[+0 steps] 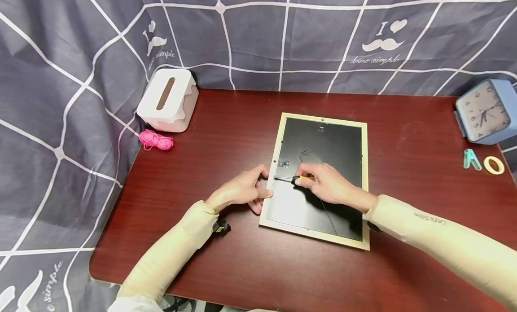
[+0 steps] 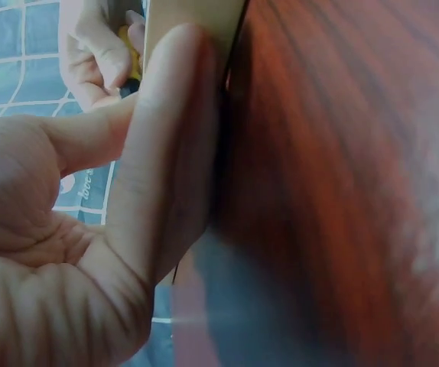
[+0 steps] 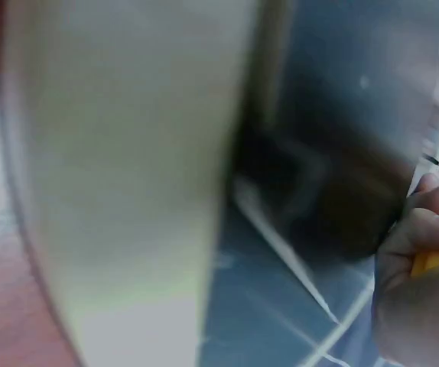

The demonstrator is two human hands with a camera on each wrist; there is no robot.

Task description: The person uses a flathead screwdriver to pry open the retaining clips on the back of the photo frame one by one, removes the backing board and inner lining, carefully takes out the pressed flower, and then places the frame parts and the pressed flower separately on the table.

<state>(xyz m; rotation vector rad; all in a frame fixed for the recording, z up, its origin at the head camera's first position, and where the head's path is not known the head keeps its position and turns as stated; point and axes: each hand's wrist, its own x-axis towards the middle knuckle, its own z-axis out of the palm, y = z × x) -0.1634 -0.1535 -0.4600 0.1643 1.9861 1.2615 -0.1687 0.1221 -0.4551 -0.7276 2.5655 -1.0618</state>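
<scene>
— Cream wood, black backing: where did the picture frame (image 1: 319,123) lie?

— I logged it face down on the red-brown table (image 1: 226,267), mid-table, its left rail just under my left hand (image 1: 242,191).

— And the hands?

— Left hand's fingers lay nearly straight, pressed against the frame's outer edge. My right hand (image 1: 331,186) rested over the backing, fingers curled, pinching a small yellow-handled screwdriver (image 1: 296,178), its dark tip pointing at the left rail, near a metal clip (image 1: 284,164).
</scene>
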